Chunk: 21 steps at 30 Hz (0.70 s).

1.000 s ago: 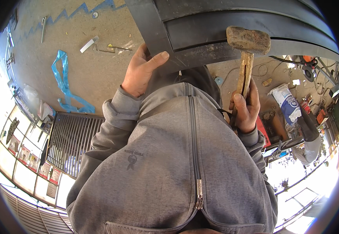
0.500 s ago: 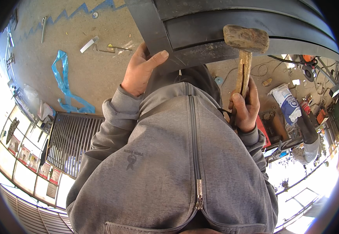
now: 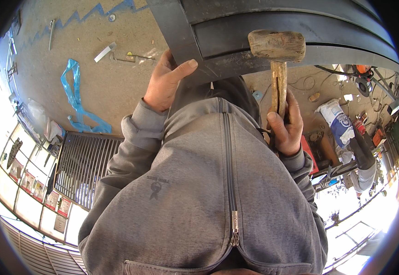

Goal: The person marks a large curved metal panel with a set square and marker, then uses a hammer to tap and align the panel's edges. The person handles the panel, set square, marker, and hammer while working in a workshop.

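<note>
Plainly, a dark louvred metal panel [image 3: 300, 23], with a wooden mallet [image 3: 277, 45] overlapping its near edge.
The right hand [image 3: 290, 133] clasps the mallet, clear of the panel; the left hand [image 3: 162, 88] holds the panel's near-left corner.

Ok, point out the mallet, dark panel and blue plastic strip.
Mallet [image 3: 276, 46]: head view, on its blocky head.
Dark panel [image 3: 231, 37]: head view, on a slat.
Blue plastic strip [image 3: 76, 100]: head view, near its middle.

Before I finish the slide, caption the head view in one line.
Left hand at the edge of a dark panel, right hand gripping a worn, wooden-handled mallet.
</note>
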Available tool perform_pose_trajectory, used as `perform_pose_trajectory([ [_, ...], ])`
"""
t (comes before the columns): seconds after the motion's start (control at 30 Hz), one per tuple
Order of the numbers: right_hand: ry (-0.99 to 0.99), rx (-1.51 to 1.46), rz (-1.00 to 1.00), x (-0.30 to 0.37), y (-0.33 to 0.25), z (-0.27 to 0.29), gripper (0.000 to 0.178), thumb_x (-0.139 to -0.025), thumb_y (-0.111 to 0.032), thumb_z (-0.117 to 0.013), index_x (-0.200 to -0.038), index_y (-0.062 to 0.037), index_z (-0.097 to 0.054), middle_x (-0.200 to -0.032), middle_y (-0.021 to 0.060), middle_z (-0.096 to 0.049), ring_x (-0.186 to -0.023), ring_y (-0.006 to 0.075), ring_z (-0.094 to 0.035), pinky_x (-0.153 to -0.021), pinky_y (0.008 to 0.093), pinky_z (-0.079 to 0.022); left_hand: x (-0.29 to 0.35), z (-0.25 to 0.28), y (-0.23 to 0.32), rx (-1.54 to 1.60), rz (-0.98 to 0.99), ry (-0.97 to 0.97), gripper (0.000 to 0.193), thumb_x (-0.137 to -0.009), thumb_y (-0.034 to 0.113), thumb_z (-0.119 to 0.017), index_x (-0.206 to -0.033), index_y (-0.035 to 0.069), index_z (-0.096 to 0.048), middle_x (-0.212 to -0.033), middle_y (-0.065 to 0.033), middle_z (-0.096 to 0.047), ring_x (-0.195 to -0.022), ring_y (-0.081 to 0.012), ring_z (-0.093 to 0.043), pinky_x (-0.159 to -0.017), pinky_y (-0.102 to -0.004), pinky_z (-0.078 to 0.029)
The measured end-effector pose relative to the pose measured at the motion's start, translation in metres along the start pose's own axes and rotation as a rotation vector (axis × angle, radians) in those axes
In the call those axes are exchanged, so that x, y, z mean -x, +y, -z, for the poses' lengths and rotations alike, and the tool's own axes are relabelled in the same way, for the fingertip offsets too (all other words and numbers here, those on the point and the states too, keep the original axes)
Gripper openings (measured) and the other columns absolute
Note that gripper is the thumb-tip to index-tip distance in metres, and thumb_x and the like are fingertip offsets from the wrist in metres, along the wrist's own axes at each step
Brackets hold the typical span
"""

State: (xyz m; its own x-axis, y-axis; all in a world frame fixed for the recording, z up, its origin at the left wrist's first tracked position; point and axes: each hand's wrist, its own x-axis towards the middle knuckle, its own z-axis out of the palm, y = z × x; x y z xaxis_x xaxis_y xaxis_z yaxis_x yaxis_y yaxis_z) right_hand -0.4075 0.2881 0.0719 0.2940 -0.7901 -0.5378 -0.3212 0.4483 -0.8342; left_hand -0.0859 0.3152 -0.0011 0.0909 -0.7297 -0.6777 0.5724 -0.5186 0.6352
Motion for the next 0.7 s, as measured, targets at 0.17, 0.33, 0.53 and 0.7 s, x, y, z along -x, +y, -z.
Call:
perform_pose_trajectory([
  [0.17, -0.082, 0.187, 0.078, -0.009, -0.014, 0.019, 0.067, -0.096, -0.022, -0.076, -0.150, 0.0078, -0.048, -0.121, 0.0175, -0.072, -0.112, 0.0191, -0.066, -0.097, 0.0316, -0.051, -0.015, -0.014, -0.020, 0.217, -0.006, -0.045, 0.061, -0.096, 0.014, -0.075, -0.148, 0.000, -0.046, -0.139, -0.0129, -0.061, -0.127, -0.0260, -0.061, -0.108, -0.0408, -0.051],
  [0.33, -0.105, 0.404, 0.194, -0.025, -0.034, -0.007, 0.064, -0.091, -0.017, -0.076, -0.148, -0.0004, -0.054, -0.109, 0.0208, -0.075, -0.093, 0.0261, -0.077, -0.082, 0.0323, -0.057, -0.034, 0.000, -0.013, 0.452, 0.071, -0.068, 0.060, -0.095, 0.022, -0.074, -0.147, 0.006, -0.050, -0.138, -0.0117, -0.063, -0.123, -0.0287, -0.064, -0.103, -0.0463, -0.057],
  [0.53, -0.068, 0.681, 0.437, -0.041, -0.062, -0.022, 0.069, -0.084, -0.014, -0.080, -0.149, -0.0074, -0.057, -0.092, 0.0147, -0.075, -0.071, 0.0303, -0.073, -0.065, 0.0380, -0.058, -0.039, -0.003, -0.013, 0.436, 0.030, -0.120, 0.068, -0.089, 0.017, -0.077, -0.149, 0.004, -0.047, -0.138, -0.0141, -0.061, -0.124, -0.0302, -0.064, -0.105, -0.0473, -0.056],
  [0.7, -0.147, 0.849, 0.434, -0.040, -0.084, -0.013, 0.068, -0.086, -0.011, -0.082, -0.148, -0.0026, -0.057, -0.096, 0.0199, -0.075, -0.074, 0.0301, -0.074, -0.068, 0.0370, -0.058, -0.040, -0.005, -0.014, 0.443, 0.006, -0.144, 0.066, -0.087, 0.014, -0.075, -0.147, 0.003, -0.049, -0.137, -0.0144, -0.063, -0.123, -0.0308, -0.065, -0.105, -0.0472, -0.056],
])
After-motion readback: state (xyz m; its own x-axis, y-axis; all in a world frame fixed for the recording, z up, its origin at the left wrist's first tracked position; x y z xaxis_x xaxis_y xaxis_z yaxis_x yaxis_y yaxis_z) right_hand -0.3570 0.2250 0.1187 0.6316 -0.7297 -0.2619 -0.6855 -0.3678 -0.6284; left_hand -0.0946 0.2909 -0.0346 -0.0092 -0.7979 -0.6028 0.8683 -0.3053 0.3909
